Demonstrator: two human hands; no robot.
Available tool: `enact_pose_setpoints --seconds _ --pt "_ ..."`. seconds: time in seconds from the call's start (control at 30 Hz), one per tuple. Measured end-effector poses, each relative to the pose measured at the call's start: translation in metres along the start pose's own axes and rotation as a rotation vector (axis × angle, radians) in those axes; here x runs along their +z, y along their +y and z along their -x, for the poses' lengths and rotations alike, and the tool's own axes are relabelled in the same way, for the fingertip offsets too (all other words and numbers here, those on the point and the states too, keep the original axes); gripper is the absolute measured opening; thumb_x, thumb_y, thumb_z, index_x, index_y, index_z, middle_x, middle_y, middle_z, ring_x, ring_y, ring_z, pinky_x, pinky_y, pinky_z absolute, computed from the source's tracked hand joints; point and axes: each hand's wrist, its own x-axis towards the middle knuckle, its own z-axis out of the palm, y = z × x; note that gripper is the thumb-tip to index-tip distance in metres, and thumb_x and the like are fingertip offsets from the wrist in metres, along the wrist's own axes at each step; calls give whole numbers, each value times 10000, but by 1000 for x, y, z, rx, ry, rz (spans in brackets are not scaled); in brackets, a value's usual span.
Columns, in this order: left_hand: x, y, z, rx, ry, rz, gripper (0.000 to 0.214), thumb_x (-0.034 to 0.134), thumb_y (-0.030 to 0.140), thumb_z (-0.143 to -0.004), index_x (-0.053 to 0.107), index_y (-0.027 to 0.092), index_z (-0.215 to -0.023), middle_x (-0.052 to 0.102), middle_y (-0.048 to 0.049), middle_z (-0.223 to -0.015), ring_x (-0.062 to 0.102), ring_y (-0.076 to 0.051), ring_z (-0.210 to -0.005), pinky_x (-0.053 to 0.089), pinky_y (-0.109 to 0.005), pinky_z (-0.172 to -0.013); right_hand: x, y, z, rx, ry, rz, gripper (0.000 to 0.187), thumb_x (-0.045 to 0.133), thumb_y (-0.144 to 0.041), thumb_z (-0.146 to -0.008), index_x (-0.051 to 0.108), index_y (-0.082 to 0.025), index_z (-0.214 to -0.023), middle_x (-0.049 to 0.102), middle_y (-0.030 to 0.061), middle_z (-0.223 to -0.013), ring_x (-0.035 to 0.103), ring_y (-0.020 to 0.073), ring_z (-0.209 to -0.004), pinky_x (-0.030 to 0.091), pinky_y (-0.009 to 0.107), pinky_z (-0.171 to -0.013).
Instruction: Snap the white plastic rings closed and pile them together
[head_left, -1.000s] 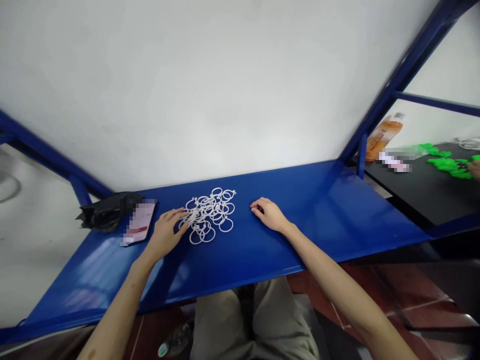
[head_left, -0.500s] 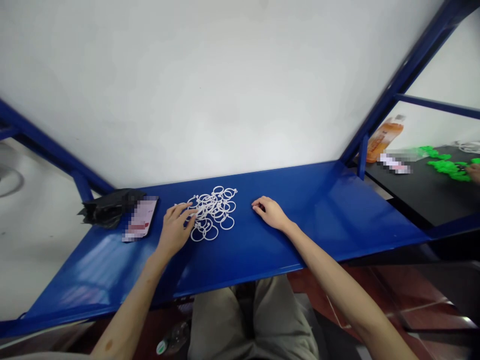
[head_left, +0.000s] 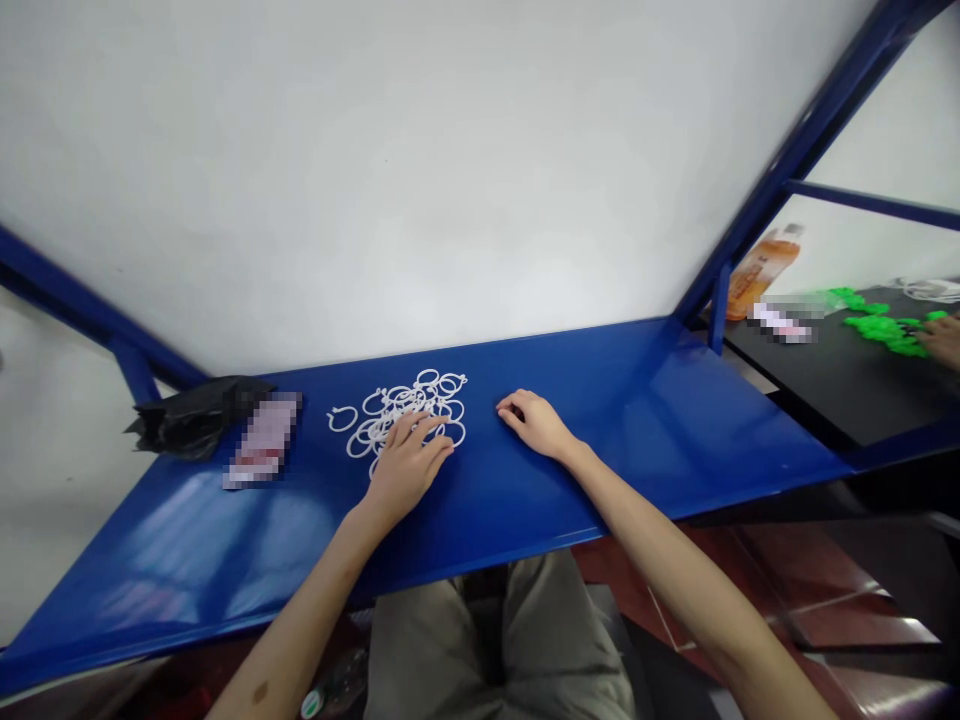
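A heap of white plastic rings [head_left: 431, 378], several with small eyelet-like ends, lies on the blue table [head_left: 525, 520]. My left hand [head_left: 411, 460] rests over the near right part of the heap, palm down with its fingers apart. It hides some of the rings, and I see none gripped in it. One ring [head_left: 343, 419] lies apart at the left of the heap. To the right of the rings, my right hand [head_left: 536, 422] rests on the table with fingers curled in toward the thumb. No object shows in it.
At the table's left lie a black plastic bag [head_left: 195, 415] and a blurred-out flat item [head_left: 264, 440]. Blue frame posts [head_left: 718, 305] stand at the sides. On a black table [head_left: 832, 390] to the right are an orange bottle [head_left: 761, 272], green pieces [head_left: 885, 330] and another person's hand [head_left: 943, 340].
My left hand has moved right, from the heap's left edge to over its near right part. The left-hand ring now shows apart from the heap. My right hand stays nearly still.
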Motion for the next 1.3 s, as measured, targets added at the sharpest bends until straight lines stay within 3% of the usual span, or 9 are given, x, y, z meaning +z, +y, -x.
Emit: enact_pose_setpoints --seconds 0.17,0.27,0.43,0.57,0.73,0.87,1.0,1.17,1.3 --pt "6 6 -29 1 86 112 153 600 229 -930 745 270 -953 669 -62 -1209 547 -257 -1171 468 -437 -1024 -5 -18 4 20 39 -191 219 553 -379 -992 665 -207 -1066 730 25 -908 654 150 -752 499 279 -736" --pt "17 8 -42 -8 108 148 180 576 239 -948 751 275 -931 669 -61 -1190 567 -245 -1132 486 -425 -992 -3 -25 5 46 68 -299 216 577 -370 -974 637 -207 -1102 732 7 -856 657 136 -695 511 262 -697" --pt "26 12 -43 -70 96 279 154 572 279 -957 721 252 -984 682 -67 -1159 604 -235 -1095 494 -427 -988 7 -28 5 75 124 -387 153 548 -321 -967 594 -208 -1060 726 17 -860 689 145 -749 542 277 -731" --pt "26 17 -38 -292 186 436 275 606 330 -938 612 209 -1185 716 -65 -1065 636 -227 -1070 505 -415 -975 10 -33 6 40 169 -312 132 537 -288 -960 579 -214 -1060 706 13 -842 674 143 -741 527 263 -703" --pt "22 25 -36 -499 76 596 169 590 343 -937 686 231 -1018 736 -32 -953 693 -191 -897 554 -360 -858 8 -38 9 -52 138 -183 145 548 -335 -987 618 -209 -971 692 16 -833 648 135 -717 500 243 -669" --pt "19 29 -36 -586 46 696 188 593 353 -932 720 251 -1026 746 -39 -1003 712 -185 -853 575 -350 -807 9 -38 11 -89 88 -138 205 534 -352 -1008 616 -208 -888 696 25 -851 647 140 -737 494 251 -689" --pt "18 32 -34 -576 81 652 188 572 282 -938 710 259 -1064 746 -34 -997 710 -193 -900 574 -358 -833 12 -42 13 -176 75 -80 211 481 -330 -1036 622 -213 -932 693 53 -889 657 167 -809 512 284 -747" --pt "21 34 -29 -456 146 577 247 503 198 -952 660 251 -1136 714 -12 -857 679 -187 -884 560 -355 -837 11 -48 17 -254 31 40 275 407 -315 -1058 642 -220 -948 672 70 -864 626 189 -802 501 332 -779" --pt "23 31 -28 -364 113 544 273 454 199 -977 631 247 -1179 687 -8 -826 660 -180 -848 546 -353 -842 9 -49 16 -280 -20 82 295 387 -309 -1063 656 -219 -981 674 72 -863 621 192 -790 492 341 -774"
